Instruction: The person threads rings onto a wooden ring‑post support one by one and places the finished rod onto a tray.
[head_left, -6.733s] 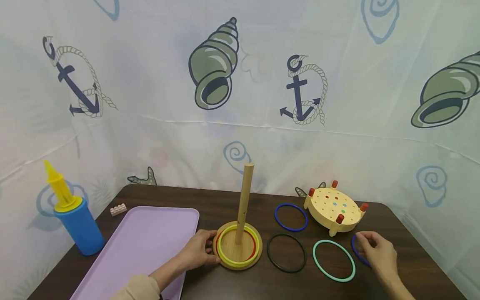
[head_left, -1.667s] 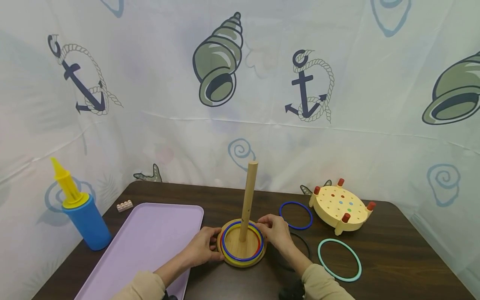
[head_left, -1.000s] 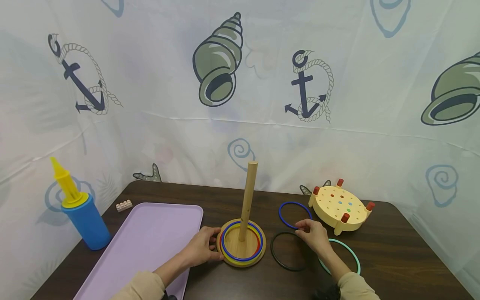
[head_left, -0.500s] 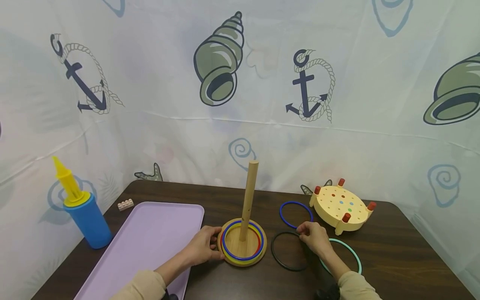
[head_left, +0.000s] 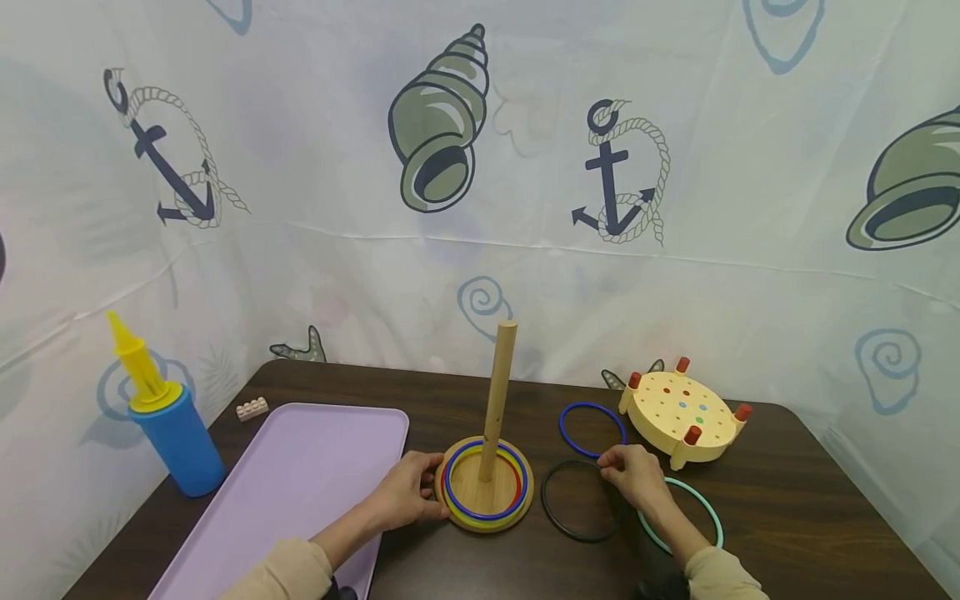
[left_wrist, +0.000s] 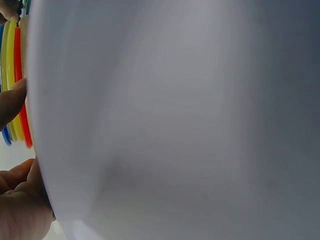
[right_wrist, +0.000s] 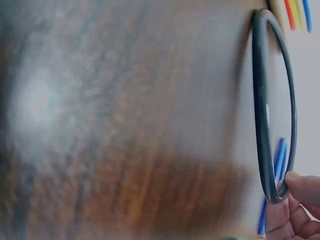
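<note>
My left hand (head_left: 401,497) grips the left edge of a round wooden ring-toss base (head_left: 469,493), thumb in front and fingers behind. From it rises a wooden peg (head_left: 498,392). Around the peg's foot lie a blue ring (head_left: 485,517), with yellow and red rings under it; their stacked edges show in the left wrist view. To the right, my right hand (head_left: 636,478) pinches the far right edge of a black ring (right_wrist: 259,90) between thumb and fingers. A second blue ring (head_left: 591,405) lies just behind that hand. A mint ring (head_left: 707,502) is partly hidden by the right forearm.
A lilac tray (head_left: 300,483) lies left of the base. Beyond it stand a blue pump with a yellow nozzle (head_left: 176,437) and a small pale pink toy brick (head_left: 252,408). A cream, round pegged toy with red-tipped legs (head_left: 671,417) sits at the back right.
A blue ring from the far right now lies around the peg. My right hand has since moved right from the base to the black ring and pinches it. The left hand keeps its hold.
</note>
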